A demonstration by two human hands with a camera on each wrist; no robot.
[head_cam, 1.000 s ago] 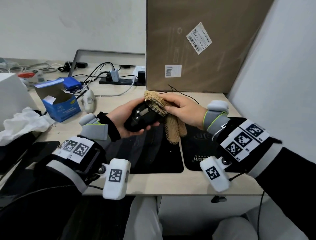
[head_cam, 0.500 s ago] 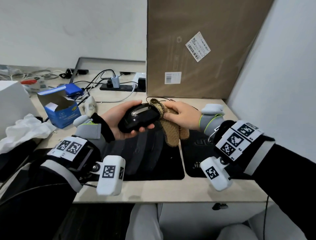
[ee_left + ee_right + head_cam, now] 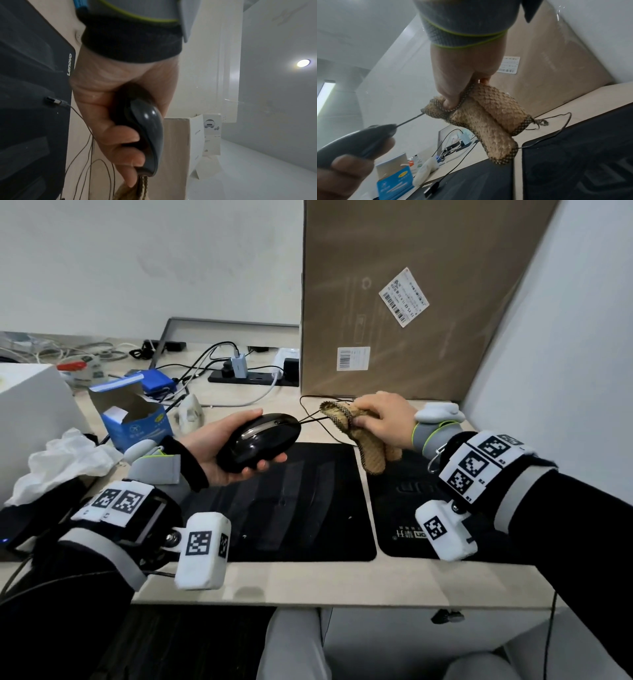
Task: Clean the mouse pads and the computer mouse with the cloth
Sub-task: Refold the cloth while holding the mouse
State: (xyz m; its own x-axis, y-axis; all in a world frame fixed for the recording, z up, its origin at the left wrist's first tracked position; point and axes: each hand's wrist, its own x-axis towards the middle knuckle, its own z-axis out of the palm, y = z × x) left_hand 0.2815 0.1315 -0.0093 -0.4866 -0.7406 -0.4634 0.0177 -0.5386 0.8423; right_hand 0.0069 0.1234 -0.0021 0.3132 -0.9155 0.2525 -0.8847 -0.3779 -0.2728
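Note:
My left hand (image 3: 222, 446) holds a glossy black wired mouse (image 3: 258, 441) above the larger black mouse pad (image 3: 284, 508), fingers curled under it; the left wrist view shows the mouse (image 3: 149, 135) in that grip. My right hand (image 3: 380, 419) grips a folded tan mesh cloth (image 3: 363, 436) a little to the right of the mouse, apart from it, over the gap beside the second black pad (image 3: 404, 508). In the right wrist view the cloth (image 3: 488, 119) hangs from my fingers and the mouse's cable (image 3: 409, 120) runs to its edge.
A tall cardboard box (image 3: 411, 302) stands against the back right. A power strip (image 3: 253, 376) with cables, an open blue carton (image 3: 137, 419), a white box (image 3: 30, 419) and crumpled white plastic (image 3: 65, 463) lie to the left. A loose USB plug (image 3: 53, 102) rests on the large pad.
The cloth was wrapped over the mouse's front end; my right hand has drawn it off to the right along the cable. The left hand and mouse have shifted slightly left.

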